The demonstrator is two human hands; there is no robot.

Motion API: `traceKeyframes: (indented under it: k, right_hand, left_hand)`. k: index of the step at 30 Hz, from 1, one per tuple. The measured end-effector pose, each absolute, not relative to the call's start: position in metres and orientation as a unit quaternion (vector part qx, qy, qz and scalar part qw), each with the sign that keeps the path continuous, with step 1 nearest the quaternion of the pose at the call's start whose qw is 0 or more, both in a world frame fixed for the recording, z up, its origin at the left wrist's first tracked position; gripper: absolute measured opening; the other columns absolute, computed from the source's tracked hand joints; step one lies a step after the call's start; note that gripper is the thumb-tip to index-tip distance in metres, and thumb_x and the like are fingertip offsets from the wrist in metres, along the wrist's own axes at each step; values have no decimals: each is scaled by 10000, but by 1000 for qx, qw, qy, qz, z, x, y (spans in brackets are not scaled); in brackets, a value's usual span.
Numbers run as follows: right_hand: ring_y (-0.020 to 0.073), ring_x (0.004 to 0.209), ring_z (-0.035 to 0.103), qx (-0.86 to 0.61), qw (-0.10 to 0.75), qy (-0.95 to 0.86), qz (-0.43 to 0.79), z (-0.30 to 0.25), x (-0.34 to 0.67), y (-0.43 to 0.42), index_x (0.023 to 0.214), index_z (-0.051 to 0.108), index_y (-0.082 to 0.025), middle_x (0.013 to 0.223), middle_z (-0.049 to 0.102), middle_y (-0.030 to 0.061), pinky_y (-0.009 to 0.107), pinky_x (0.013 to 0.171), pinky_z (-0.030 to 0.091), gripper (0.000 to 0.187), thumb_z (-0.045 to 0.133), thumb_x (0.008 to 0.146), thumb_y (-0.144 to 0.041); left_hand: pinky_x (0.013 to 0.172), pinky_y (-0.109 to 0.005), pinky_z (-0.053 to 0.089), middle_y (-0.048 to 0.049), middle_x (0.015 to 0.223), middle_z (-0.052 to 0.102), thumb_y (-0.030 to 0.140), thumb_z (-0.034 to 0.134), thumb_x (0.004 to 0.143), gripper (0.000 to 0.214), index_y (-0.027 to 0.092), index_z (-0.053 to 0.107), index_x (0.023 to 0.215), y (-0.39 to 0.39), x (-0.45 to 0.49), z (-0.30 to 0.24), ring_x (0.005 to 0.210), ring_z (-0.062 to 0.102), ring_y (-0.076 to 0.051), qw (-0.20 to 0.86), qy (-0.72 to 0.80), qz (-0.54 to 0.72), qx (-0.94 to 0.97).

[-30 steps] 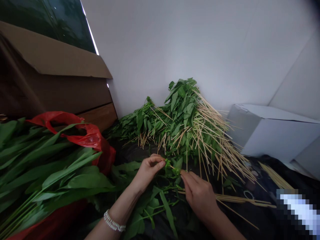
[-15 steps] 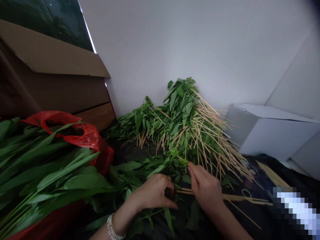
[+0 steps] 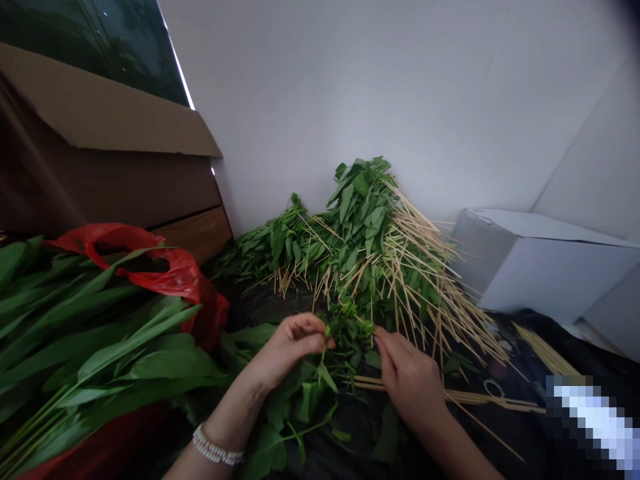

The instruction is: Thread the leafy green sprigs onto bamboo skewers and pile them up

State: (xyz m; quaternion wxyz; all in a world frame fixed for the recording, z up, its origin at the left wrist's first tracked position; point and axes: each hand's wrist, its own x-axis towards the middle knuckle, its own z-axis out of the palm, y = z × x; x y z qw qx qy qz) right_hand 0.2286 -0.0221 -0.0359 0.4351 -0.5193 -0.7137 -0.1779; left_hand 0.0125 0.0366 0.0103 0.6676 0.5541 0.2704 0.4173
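Observation:
My left hand (image 3: 295,343), with a beaded bracelet at the wrist, pinches a leafy green stem (image 3: 324,373) between thumb and fingertips. Its leaves hang below the hand. To the right, the fingers of my right hand (image 3: 407,370) are closed on a thin wooden skewer, mostly hidden by the hand, with bunched greens (image 3: 353,320) at its tip. The two hands are a short way apart. Loose leaves (image 3: 270,447) lie under and around my left hand. Several bare skewers (image 3: 470,398) lie beneath my right hand.
Behind my hands a heap of leafy greens on skewers (image 3: 365,200) leans against the white wall. Large leaves (image 3: 125,347) fill a red plastic bag (image 3: 200,293) at left, before a cardboard box (image 3: 135,133). A white box (image 3: 555,267) and more skewers (image 3: 545,350) are at right.
My left hand has risen from the loose leaves and moved up, now pinching a leafy stem beside the bunched greens. The right hand has hardly moved.

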Motion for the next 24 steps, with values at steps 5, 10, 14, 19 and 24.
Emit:
traceKeyframes:
  k: [5,10,14,19,24]
  right_hand:
    - [164,740,670,-489,439,-736,-160,-36,225,-25,1113,645,-78,816,678,82,262,759,505,262,446,951,-128]
    - [158,720,661,-468,428,-759,-150,-37,221,-27,1144,626,-97,820,676,72,255,711,503,276,436,945,-108]
    - [163,725,661,-464,420,-766,-147,-38,220,-27,1161,618,-103,824,674,70,263,700,503,300,422,935,-87]
    - [165,712,662,-463,414,-770,-146,-39,218,-28,1150,628,-103,810,670,66,268,674,505,297,429,930,-92]
    - [159,686,663,-469,410,-769,-145,-38,218,-28,1137,636,-114,801,671,59,270,660,511,308,404,936,-107]
  left_hand:
    - [628,-184,449,-13,676,718,296,919,489,333,153,755,740,54,12,0,612,601,-89,643,343,549,408]
    - [672,-203,467,-27,731,742,299,927,460,358,151,764,743,55,15,-6,664,631,-109,645,375,542,386]
    - [679,-218,475,-40,724,749,301,926,465,372,142,766,762,52,17,-3,665,644,-124,659,378,524,384]
    - [655,-209,474,-37,701,749,291,921,479,357,137,766,761,51,17,-1,628,640,-116,665,366,521,391]
    - [681,-224,483,-47,727,755,294,914,498,339,144,769,766,51,15,-3,665,655,-135,658,368,518,404]
